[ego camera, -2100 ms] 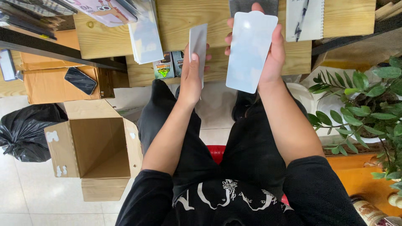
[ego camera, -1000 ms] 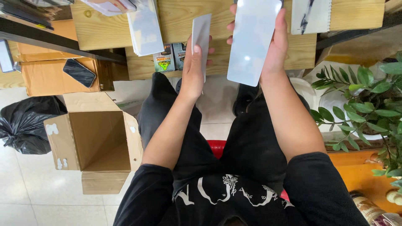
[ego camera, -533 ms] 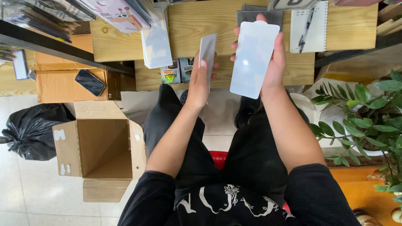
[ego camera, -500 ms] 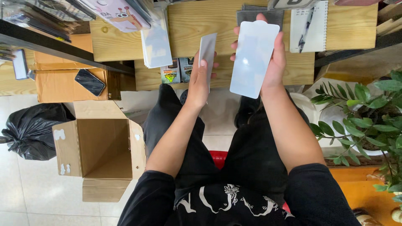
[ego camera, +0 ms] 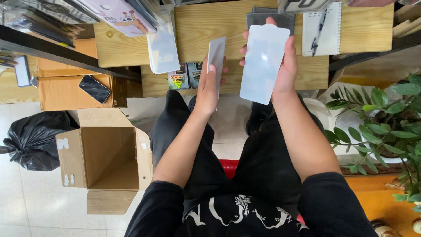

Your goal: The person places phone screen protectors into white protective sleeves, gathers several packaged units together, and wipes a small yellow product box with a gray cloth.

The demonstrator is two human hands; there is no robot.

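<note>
Head view: two flat pieces are held above the lap, before the wooden table [ego camera: 131, 48]. The pale rectangular sheet [ego camera: 264, 63] is gripped by the right hand [ego camera: 285, 70], fingers [ego camera: 244, 49] wrapped round its far edge, thumb on the near edge; its long axis runs away from the body. The narrow grey strip [ego camera: 216, 57] is pinched edge-on by the left hand [ego camera: 207, 85], just left of the sheet, apart from it. An open cardboard box [ego camera: 105, 162] sits on the floor, well left of both hands.

A pale tiled floor [ego camera: 26, 206] runs under a wooden workbench [ego camera: 197, 26], with an open cardboard box [ego camera: 105, 164] beside it.
</note>
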